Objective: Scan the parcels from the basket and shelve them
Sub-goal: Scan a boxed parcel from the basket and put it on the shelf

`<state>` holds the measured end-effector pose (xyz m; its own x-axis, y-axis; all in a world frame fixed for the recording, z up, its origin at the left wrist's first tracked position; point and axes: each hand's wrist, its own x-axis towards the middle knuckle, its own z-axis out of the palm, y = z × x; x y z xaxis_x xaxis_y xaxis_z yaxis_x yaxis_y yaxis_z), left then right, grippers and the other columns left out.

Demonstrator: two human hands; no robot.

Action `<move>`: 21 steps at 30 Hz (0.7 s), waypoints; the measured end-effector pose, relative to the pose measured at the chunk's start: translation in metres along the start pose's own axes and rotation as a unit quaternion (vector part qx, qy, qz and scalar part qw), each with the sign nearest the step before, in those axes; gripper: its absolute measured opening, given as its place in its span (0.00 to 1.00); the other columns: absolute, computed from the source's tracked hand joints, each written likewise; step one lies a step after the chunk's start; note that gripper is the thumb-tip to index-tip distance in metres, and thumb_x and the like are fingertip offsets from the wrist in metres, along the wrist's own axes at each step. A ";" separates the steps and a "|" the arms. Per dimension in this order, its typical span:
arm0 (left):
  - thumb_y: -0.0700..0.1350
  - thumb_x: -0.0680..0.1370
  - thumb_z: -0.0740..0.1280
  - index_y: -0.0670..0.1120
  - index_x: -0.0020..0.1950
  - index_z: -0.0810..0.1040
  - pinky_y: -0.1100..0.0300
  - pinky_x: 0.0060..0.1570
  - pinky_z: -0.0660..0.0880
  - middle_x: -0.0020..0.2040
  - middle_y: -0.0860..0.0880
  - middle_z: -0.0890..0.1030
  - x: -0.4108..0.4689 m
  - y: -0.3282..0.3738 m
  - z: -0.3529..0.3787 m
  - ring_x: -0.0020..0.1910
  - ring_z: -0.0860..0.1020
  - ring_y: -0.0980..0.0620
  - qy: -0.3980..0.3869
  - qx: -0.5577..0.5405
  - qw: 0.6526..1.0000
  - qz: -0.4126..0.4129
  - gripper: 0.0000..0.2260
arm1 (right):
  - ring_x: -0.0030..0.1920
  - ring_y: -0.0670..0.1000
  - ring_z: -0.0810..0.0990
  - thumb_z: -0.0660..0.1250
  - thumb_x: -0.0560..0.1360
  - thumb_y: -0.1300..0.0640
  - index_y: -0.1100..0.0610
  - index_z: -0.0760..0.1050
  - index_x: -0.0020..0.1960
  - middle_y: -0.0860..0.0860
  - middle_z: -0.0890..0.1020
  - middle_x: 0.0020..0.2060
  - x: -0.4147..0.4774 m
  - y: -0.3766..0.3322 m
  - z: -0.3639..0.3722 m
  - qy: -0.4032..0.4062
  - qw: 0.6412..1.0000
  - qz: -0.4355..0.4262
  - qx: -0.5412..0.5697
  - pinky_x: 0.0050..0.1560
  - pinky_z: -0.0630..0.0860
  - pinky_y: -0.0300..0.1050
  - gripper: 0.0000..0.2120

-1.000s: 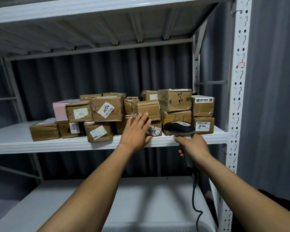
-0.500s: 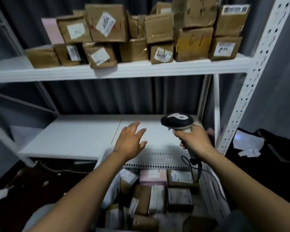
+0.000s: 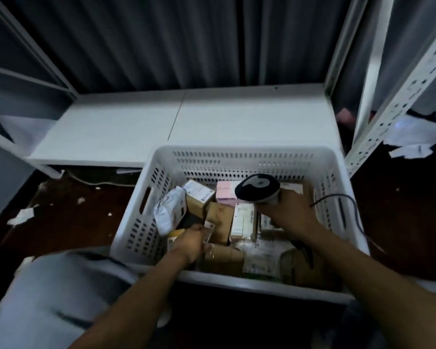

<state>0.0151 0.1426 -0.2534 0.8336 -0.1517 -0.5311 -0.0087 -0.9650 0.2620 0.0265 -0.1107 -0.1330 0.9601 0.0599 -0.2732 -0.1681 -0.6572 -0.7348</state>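
Parcels (image 3: 243, 217) piled in white basket (image 3: 237, 153), near centre. L hand (image 3: 190, 241) among them at left, grip unclear (blur). R hand (image 3: 291, 212) clenched round scanner (image 3: 257, 188). Advice: lift one pkg, label up twd scanner.

Left forearm (image 3: 141, 293) sits at 7 o'clock, right forearm (image 3: 363, 273) at 5 o'clock. Both are bare from frame edge to wrist. Left hand (image 3: 190, 241) and right hand (image 3: 291, 210) are bare too, near centre, and the left one is motion-blurred. Grey garment (image 3: 56, 298) sits at 7-8 o'clock: light grey cloth with a smooth rounded bulge and a few darker streaks or folds across it, heavily blurred. Can't tell which piece of clothing it is or what body part it covers. Wrists are plain, with no markings legible.
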 end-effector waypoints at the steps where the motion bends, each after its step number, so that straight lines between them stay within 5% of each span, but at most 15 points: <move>1: 0.52 0.79 0.65 0.50 0.71 0.71 0.57 0.63 0.70 0.70 0.45 0.70 0.007 -0.001 0.009 0.65 0.73 0.45 -0.020 -0.013 1.000 -0.009 0.20 | 0.44 0.60 0.81 0.70 0.75 0.52 0.67 0.79 0.51 0.64 0.82 0.42 0.001 0.003 0.004 -0.010 1.000 -0.001 -0.017 0.38 0.74 0.44 0.17; 3: 0.52 0.78 0.68 0.48 0.72 0.71 0.57 0.62 0.70 0.69 0.44 0.72 0.018 -0.002 0.020 0.65 0.73 0.44 -0.058 -0.015 0.998 -0.011 0.24 | 0.43 0.57 0.80 0.69 0.76 0.52 0.66 0.78 0.51 0.63 0.81 0.43 0.000 0.005 0.008 -0.040 0.998 -0.005 -0.047 0.29 0.64 0.35 0.16; 6: 0.54 0.77 0.69 0.44 0.73 0.69 0.56 0.60 0.69 0.68 0.42 0.74 0.036 -0.008 0.036 0.64 0.73 0.43 -0.104 -0.012 0.994 -0.037 0.27 | 0.34 0.52 0.73 0.67 0.77 0.52 0.62 0.74 0.41 0.58 0.75 0.32 0.001 0.008 0.012 -0.063 0.997 -0.012 -0.053 0.27 0.59 0.36 0.13; 8: 0.53 0.77 0.68 0.44 0.71 0.70 0.55 0.60 0.70 0.66 0.42 0.76 0.042 -0.011 0.040 0.63 0.74 0.43 -0.134 -0.014 0.989 -0.052 0.25 | 0.35 0.54 0.73 0.67 0.77 0.53 0.59 0.71 0.35 0.57 0.73 0.30 0.002 0.005 0.012 -0.065 0.997 -0.012 -0.048 0.28 0.60 0.37 0.15; 11: 0.49 0.75 0.72 0.47 0.65 0.77 0.60 0.52 0.71 0.62 0.46 0.79 0.048 -0.012 0.043 0.59 0.76 0.47 -0.150 -0.050 0.987 -0.039 0.19 | 0.42 0.62 0.80 0.68 0.77 0.53 0.67 0.76 0.40 0.66 0.82 0.38 0.003 -0.001 0.010 -0.057 0.998 -0.012 -0.032 0.31 0.65 0.40 0.16; 14: 0.41 0.73 0.73 0.46 0.65 0.77 0.64 0.51 0.71 0.58 0.47 0.80 0.051 -0.003 0.047 0.58 0.77 0.50 -0.127 -0.124 0.984 -0.026 0.20 | 0.36 0.56 0.79 0.68 0.76 0.53 0.61 0.74 0.37 0.58 0.81 0.31 0.002 -0.005 0.009 -0.055 0.998 -0.009 -0.024 0.27 0.64 0.32 0.14; 17: 0.36 0.72 0.74 0.44 0.68 0.75 0.74 0.50 0.70 0.57 0.49 0.77 0.053 0.010 0.046 0.59 0.74 0.52 -0.132 -0.176 0.975 0.000 0.25 | 0.40 0.57 0.81 0.68 0.76 0.53 0.66 0.77 0.41 0.61 0.83 0.37 0.000 -0.009 0.007 -0.057 0.998 -0.013 -0.014 0.38 0.73 0.40 0.15; 21: 0.55 0.67 0.74 0.53 0.70 0.73 0.52 0.72 0.61 0.74 0.43 0.64 0.061 0.028 0.053 0.73 0.60 0.44 -0.138 -0.131 0.981 0.049 0.32 | 0.44 0.60 0.83 0.68 0.76 0.53 0.69 0.80 0.51 0.65 0.84 0.41 0.000 -0.005 0.003 -0.041 0.999 -0.013 0.001 0.48 0.77 0.50 0.17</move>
<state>0.0365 0.0951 -0.3211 0.6548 -0.3275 -0.6811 0.0914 -0.8603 0.5015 0.0267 -0.1054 -0.1314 0.9426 0.1391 -0.3037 -0.1433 -0.6529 -0.7437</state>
